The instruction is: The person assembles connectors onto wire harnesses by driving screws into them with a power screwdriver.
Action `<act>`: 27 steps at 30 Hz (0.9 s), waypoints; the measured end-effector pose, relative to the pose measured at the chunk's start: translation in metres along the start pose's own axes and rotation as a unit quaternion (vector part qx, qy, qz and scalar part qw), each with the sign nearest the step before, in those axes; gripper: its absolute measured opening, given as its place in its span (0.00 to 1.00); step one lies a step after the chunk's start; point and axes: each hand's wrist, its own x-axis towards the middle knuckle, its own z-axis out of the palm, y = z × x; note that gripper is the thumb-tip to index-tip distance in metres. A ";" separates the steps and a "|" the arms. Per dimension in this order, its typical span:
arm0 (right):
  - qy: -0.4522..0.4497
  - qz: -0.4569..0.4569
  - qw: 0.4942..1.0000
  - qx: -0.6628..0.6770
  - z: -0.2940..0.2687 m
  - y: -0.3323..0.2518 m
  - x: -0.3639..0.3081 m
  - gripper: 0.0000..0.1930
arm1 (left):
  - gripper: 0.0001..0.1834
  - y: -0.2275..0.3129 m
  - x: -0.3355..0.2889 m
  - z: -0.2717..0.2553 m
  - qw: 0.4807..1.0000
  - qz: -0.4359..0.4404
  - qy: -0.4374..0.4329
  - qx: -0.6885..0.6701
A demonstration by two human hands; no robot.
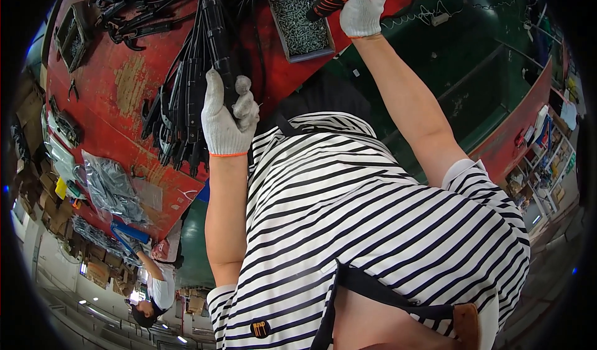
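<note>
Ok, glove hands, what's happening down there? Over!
Left hand around long black part. Right hand gripping orange power tool, nose over box of screws. More black parts crowded just left of left hand.

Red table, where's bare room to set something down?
The widest bare patch of red table lies between the small dark tool and the black parts, above the plastic bag. A narrow strip separates left hand and fastener box. It's crowded at those parts and over the box, where the right hand grips an orange drill.
</note>
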 end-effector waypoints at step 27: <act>-0.010 -0.014 1.000 0.017 0.032 -0.027 -0.002 0.13 | 0.32 0.004 0.001 0.003 0.999 -0.019 -0.038 -0.024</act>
